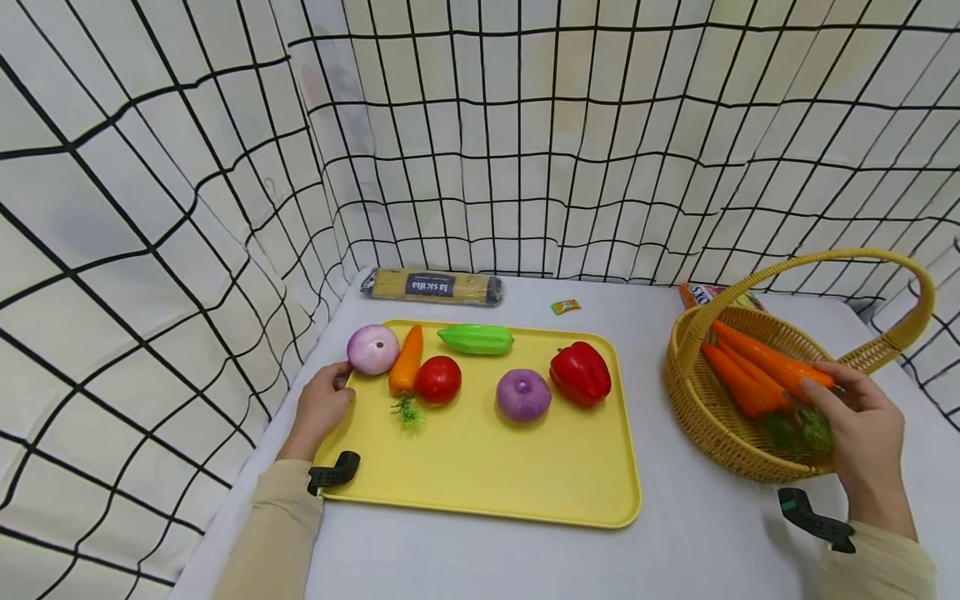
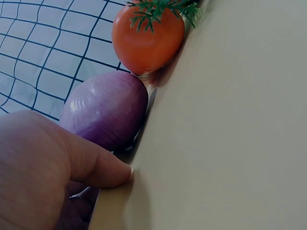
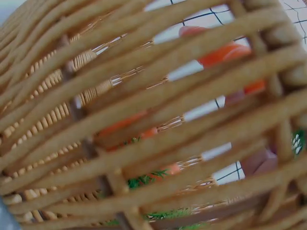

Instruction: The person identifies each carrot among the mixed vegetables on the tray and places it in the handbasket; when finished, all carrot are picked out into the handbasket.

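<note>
My left hand [image 1: 322, 406] pinches the left rim of the yellow tray [image 1: 480, 462], its thumb on top, close to a purple onion [image 1: 372, 348]. In the left wrist view the thumb presses the rim beside that onion [image 2: 108, 108], with a leafy orange carrot [image 2: 148, 40] beyond. My right hand [image 1: 866, 421] holds a carrot [image 1: 772, 357] between thumb and fingers, over the wicker basket [image 1: 697, 429]. More carrots [image 1: 738, 387] with green tops lie inside the basket. The basket's weave [image 3: 158, 100] hides most of the right hand in the right wrist view.
On the tray lie a small carrot [image 1: 407, 358], tomato [image 1: 438, 381], green ridged vegetable [image 1: 476, 339], round purple vegetable [image 1: 523, 395] and red bell pepper [image 1: 581, 374]. Behind are a pasta packet [image 1: 431, 287], a small wrapper [image 1: 566, 307] and a snack bag [image 1: 697, 293]. Black netting [image 1: 517, 158] surrounds the table.
</note>
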Demonstrator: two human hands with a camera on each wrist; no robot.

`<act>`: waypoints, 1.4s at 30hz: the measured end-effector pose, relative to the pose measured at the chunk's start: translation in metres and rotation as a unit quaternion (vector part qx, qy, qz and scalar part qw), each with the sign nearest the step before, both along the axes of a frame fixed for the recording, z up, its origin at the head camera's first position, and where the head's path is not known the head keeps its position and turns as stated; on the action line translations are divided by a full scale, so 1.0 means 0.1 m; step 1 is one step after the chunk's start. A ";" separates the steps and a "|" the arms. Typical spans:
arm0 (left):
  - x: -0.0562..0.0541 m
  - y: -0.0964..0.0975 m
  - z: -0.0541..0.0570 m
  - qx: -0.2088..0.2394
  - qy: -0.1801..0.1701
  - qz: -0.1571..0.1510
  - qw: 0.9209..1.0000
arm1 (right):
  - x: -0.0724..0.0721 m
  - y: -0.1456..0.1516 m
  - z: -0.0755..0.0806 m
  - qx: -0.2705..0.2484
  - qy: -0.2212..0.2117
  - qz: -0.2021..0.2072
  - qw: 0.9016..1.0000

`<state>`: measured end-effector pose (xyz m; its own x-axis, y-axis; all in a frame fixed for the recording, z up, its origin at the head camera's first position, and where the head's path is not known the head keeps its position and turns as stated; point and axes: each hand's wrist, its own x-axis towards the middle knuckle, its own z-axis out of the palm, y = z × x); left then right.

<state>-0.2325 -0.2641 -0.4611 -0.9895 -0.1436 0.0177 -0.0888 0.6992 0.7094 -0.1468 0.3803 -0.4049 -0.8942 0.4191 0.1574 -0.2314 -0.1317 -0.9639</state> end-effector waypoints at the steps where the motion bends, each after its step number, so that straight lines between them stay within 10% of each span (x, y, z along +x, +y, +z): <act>1: 0.00 0.00 0.00 0.000 -0.001 0.001 1.000 | 0.00 0.00 0.01 -0.001 -0.010 -0.003 1.000; 11: -0.01 0.00 -0.01 0.001 -0.001 -0.003 1.000 | -0.08 0.00 0.03 0.070 -0.144 -0.009 0.987; 18: 0.00 0.00 0.00 -0.001 0.002 -0.003 1.000 | -0.18 -0.10 0.00 0.244 -0.239 0.006 0.940; 42: 0.00 0.00 -0.01 0.004 0.007 -0.004 1.000 | -0.25 -0.25 -0.02 0.391 -0.250 0.066 0.883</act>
<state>-0.2321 -0.2637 -0.4617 -0.9903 -0.1353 0.0309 -0.0725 0.6945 0.7159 -0.1722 0.3551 -0.4065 -0.9668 0.2439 -0.0759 0.2167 0.6256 -0.7494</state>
